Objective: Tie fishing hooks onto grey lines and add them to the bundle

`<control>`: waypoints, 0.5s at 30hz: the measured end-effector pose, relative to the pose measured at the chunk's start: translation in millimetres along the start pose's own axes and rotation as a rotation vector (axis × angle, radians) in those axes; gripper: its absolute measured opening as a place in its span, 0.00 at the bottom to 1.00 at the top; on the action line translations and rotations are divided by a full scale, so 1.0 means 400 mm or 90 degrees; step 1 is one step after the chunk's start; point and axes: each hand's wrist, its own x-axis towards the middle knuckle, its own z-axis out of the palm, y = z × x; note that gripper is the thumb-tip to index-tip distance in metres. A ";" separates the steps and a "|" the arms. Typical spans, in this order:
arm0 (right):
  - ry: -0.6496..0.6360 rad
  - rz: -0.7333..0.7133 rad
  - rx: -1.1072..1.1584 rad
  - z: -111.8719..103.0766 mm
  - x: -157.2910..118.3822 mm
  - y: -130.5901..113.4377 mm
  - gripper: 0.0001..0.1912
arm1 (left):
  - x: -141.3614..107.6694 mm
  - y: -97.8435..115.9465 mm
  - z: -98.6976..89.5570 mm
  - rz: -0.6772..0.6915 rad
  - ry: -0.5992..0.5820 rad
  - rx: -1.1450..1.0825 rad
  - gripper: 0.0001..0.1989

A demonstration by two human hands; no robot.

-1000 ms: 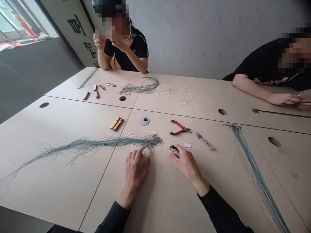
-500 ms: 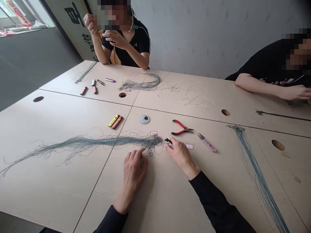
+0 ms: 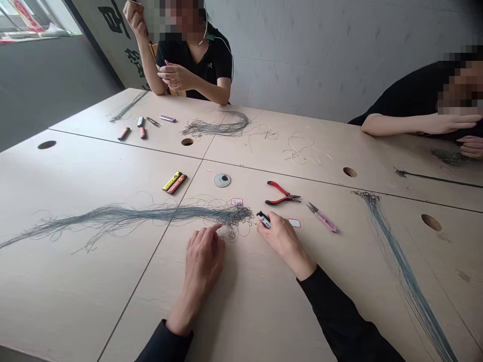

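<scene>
One left hand (image 3: 204, 264) just beside tangled gray-green netting (image 3: 236, 216)

Left bare hand (image 3: 204, 264) loosely curled, palm down; right bare hand (image 3: 282, 241) pinched closed, wrist angled inward.

Shared workroom: joined laminate tables (image 3: 75, 281), cable holes (image 3: 349, 172), tiled wall (image 3: 287, 60), tangled netting (image 3: 151, 215), pliers (image 3: 282, 193).

A small black object (image 3: 263, 219), partly hidden by the right hand (image 3: 282, 240), writing on the red-edged label (image 3: 237, 201) — too small to read, grey-blue netting (image 3: 413, 296) — cut off by the bottom edge
</scene>
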 end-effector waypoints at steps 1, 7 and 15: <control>0.002 0.002 0.012 0.000 -0.002 0.001 0.08 | 0.000 0.001 0.000 -0.003 -0.002 -0.001 0.14; 0.010 -0.018 0.117 -0.009 -0.025 0.026 0.14 | 0.001 -0.001 0.003 -0.007 0.000 -0.015 0.14; 0.107 -0.012 0.252 -0.062 -0.061 0.107 0.13 | -0.001 -0.001 0.004 0.002 0.013 -0.022 0.15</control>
